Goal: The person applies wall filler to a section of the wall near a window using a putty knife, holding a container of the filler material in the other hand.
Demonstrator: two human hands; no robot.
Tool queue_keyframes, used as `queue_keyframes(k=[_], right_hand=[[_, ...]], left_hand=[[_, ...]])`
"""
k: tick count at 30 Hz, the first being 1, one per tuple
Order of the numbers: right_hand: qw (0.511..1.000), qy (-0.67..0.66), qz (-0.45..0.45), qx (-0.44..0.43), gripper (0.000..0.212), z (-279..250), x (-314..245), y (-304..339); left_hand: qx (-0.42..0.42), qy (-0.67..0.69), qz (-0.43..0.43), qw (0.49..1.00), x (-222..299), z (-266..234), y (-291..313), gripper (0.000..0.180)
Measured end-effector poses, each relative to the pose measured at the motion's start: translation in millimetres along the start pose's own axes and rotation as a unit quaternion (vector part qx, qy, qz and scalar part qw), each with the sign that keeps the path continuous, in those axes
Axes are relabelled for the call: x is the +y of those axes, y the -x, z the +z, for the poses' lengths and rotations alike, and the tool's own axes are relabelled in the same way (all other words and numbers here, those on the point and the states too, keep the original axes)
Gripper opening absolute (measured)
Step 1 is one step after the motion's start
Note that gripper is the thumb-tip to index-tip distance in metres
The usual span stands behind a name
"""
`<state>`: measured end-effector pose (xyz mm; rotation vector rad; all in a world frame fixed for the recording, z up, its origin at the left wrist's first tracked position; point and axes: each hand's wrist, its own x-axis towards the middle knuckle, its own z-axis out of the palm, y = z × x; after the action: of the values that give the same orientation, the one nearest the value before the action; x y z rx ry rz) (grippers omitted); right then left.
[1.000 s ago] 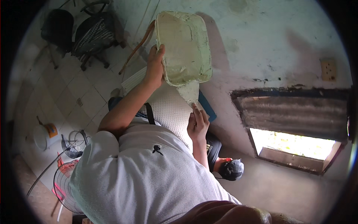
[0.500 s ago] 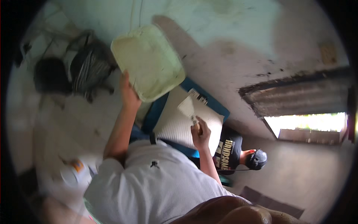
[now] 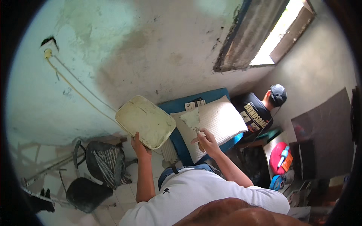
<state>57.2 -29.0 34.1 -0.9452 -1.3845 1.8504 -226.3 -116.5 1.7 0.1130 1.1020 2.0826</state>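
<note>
My left hand [image 3: 141, 148] is closed on the near edge of a shallow, pale yellow-green plastic tray [image 3: 146, 121], smudged with dirt and tilted up toward the wall. In my right hand [image 3: 208, 143] is a putty knife [image 3: 191, 119]; its handle sits in my fingers, and its wide whitish blade points up and left. The knife appears in front of a white textured pillow [image 3: 225, 115], with the tray's right edge close to the blade. Beneath the pillow shows a blue cushioned seat or mattress [image 3: 211, 94].
Black chairs [image 3: 90, 194] stand on the tiled floor at left, one draped with striped cloth. A person in a black shirt [image 3: 253, 107] sits beyond the pillow. Cords run from a wall outlet [image 3: 49, 51] behind the tray. A pink round object [image 3: 278, 156] lies on a surface at right.
My view has turned, bringing the outlet and the right-hand surface into sight. My left hand still holds the tray, now lower in the picture; the putty knife stays in my right hand.
</note>
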Motion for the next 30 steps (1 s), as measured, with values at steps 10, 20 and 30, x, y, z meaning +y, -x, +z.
queue_keyframes(k=[10,20,30], right_hand=[[0.974,-0.072,-0.003,0.216,0.041,35.4,-12.8,53.8],[0.908,0.351,-0.143,0.177,0.032,7.9,-92.0,91.4],[0.895,0.437,-0.087,-0.013,0.029,1.1,-83.2,57.0]], left_hand=[[-0.129,0.11,-0.195,0.966,13.6,-5.0,-0.6,0.065],[-0.168,0.014,0.028,0.985,49.8,39.5,57.5,0.063],[-0.098,-0.024,0.067,0.993,28.5,39.7,95.7,0.056]])
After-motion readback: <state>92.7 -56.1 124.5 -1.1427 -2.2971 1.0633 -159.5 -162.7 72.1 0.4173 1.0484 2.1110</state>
